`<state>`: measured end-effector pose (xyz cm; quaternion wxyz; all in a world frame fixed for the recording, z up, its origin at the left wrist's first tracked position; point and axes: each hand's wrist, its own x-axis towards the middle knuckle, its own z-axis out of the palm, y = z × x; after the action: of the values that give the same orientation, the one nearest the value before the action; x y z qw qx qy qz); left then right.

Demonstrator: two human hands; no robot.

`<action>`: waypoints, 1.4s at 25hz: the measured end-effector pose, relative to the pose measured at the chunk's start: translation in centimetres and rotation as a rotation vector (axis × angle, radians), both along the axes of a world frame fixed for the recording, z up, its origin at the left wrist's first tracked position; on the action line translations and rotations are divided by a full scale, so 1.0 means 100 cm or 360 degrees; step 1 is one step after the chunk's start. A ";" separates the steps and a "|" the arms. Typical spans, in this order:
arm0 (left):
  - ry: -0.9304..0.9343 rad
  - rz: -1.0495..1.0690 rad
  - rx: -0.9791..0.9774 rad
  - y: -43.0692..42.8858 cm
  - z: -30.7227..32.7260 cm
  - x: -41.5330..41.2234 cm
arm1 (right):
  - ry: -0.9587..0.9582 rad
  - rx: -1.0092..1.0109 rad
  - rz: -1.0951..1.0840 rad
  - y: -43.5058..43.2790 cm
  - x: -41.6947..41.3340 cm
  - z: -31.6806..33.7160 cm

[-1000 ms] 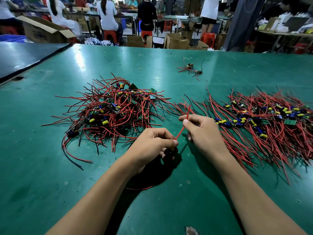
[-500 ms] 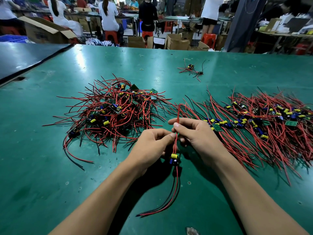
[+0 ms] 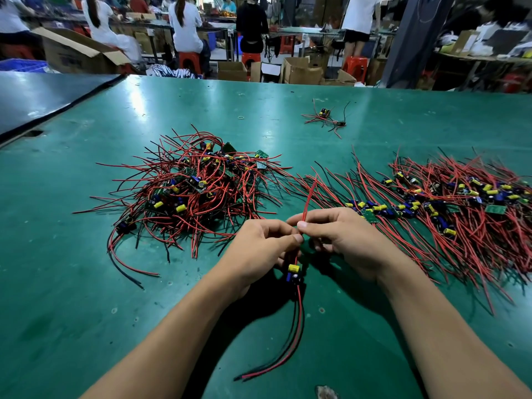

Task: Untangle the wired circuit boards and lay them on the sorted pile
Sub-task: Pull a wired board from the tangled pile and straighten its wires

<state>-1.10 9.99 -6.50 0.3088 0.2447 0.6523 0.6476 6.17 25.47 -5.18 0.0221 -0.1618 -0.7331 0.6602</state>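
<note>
One wired circuit board [image 3: 293, 274] with a yellow and a blue capacitor hangs between my hands above the green table [image 3: 86, 283]. My left hand [image 3: 259, 251] pinches its wires just above the board. My right hand [image 3: 342, 240] pinches the red wire that runs up past my fingers. The board's lower red and black wires trail toward me. A tangled heap of boards and wires [image 3: 195, 194] lies to the left. The sorted pile [image 3: 449, 203], wires combed one way, lies to the right.
A small stray board with wires [image 3: 325, 116] lies further back on the table. A darker table [image 3: 43, 96] adjoins at the left. Beyond the far edge are cardboard boxes [image 3: 302, 72], red stools and several people at other benches.
The board has come out from under my left hand and now hangs in view, its lower wires straightened toward me. The red upper wire has swung from slanting right to nearly upright.
</note>
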 end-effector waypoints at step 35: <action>-0.0234 0.0223 0.0111 -0.004 0.015 -0.001 | 0.0340 -0.0365 -0.0552 -0.001 -0.012 -0.003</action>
<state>-1.24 9.60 -5.01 0.3011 0.1610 0.6204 0.7061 5.01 25.37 -5.49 0.1941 -0.2159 -0.6081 0.7388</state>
